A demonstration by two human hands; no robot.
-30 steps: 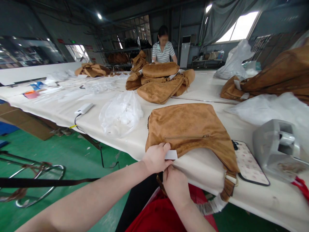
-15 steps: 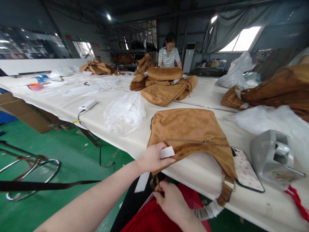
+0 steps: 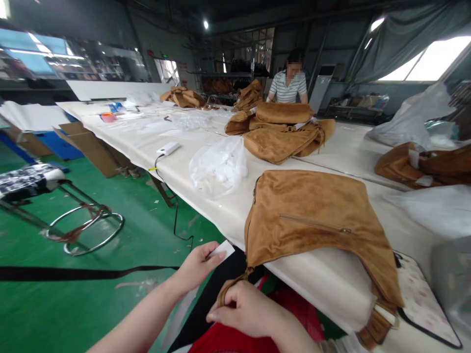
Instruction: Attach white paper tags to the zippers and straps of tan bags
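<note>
Left hand [image 3: 196, 269], now off the one tan shoulder bag [image 3: 312, 202], pinches one white slip [image 3: 225, 249] beside it; right hand [image 3: 243, 303] grips one leather strap [image 3: 233, 282] at its corner.

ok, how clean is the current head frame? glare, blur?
Head view, upper right: the window is blown out to white. Head view, top: a small lamp glares against a dark background. Head view, right edge: the gray dispenser looks soft. Head view, foreground: the brown bag reads clearly.
</note>
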